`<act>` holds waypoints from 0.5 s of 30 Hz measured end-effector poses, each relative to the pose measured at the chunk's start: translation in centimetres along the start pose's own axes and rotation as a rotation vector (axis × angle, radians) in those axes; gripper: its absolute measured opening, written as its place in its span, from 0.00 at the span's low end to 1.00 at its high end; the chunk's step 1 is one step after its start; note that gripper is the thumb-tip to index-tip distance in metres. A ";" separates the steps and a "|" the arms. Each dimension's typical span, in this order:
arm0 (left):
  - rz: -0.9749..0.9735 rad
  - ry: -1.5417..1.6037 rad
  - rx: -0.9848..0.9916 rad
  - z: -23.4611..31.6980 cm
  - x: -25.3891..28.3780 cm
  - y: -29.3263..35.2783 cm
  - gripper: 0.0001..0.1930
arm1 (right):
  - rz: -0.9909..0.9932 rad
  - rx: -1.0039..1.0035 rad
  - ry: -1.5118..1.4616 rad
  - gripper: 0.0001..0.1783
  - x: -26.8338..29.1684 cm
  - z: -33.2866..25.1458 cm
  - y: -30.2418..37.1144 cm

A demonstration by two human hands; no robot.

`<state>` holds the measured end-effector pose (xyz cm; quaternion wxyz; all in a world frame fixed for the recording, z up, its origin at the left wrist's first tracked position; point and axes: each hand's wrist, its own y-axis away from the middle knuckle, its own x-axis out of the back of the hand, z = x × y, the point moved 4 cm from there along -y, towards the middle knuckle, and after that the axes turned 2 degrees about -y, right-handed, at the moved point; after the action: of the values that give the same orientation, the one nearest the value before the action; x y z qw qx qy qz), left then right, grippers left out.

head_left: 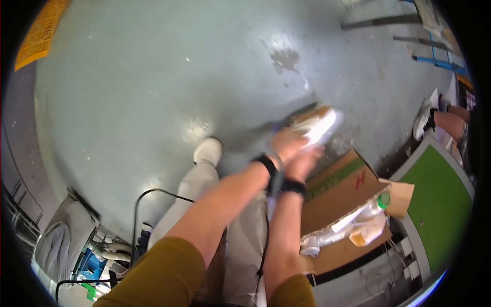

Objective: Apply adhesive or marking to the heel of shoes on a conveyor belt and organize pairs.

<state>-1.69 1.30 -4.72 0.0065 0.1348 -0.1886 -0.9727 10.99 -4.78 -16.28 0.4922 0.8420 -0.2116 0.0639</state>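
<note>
Both my hands are close together in front of me, out past the cardboard box, and motion blurs them. My left hand [289,145] is closed on a white-and-brown object [318,127], bright and smeared, whose kind I cannot make out. Just below it my right hand [305,162] presses against the near side of the same object, its fingers seemingly curled around it. Black bands circle both wrists.
Right of my arms stands an open cardboard box [340,187] holding clear plastic bottles [353,225]. Beyond it lies a green-topped surface [437,199]. Another person's shoe [423,120] shows far right. A black cable [148,193] loops near my left leg; a yellow crate [41,30] is far left.
</note>
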 end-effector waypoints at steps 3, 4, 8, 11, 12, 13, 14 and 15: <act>0.119 -0.725 0.442 -10.5 2.7 0.6 0.34 | -0.071 0.095 -0.610 0.34 -2.9 1.9 2.3; 0.105 -0.596 0.521 -9.8 2.3 0.7 0.33 | 0.092 0.076 -0.319 0.31 -1.3 1.1 3.0; 0.138 -0.489 0.253 -4.9 0.9 -0.7 0.32 | 0.265 0.391 -0.155 0.22 -0.9 -5.8 6.3; 0.040 -0.132 -0.127 10.2 -4.4 -2.9 0.24 | 0.333 0.405 -0.234 0.21 0.3 -11.0 8.9; 0.061 0.057 -0.387 13.9 -5.9 -2.8 0.23 | 0.342 0.414 -0.234 0.21 0.6 -11.0 8.9; -0.061 0.083 -0.580 16.8 -7.1 -2.3 0.23 | 0.329 0.407 -0.242 0.21 0.0 -10.7 9.0; -0.053 0.053 -0.734 19.4 -8.3 -1.1 0.23 | 0.310 0.401 -0.250 0.21 -0.5 -10.4 9.2; -0.120 0.048 -0.804 21.0 -9.1 -0.1 0.25 | 0.313 0.402 -0.249 0.21 -0.1 -9.9 8.6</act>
<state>1.48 9.65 16.39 0.0066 0.1550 0.2152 -0.9642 8.32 0.01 -4.39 0.2698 0.8811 -0.3809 0.0757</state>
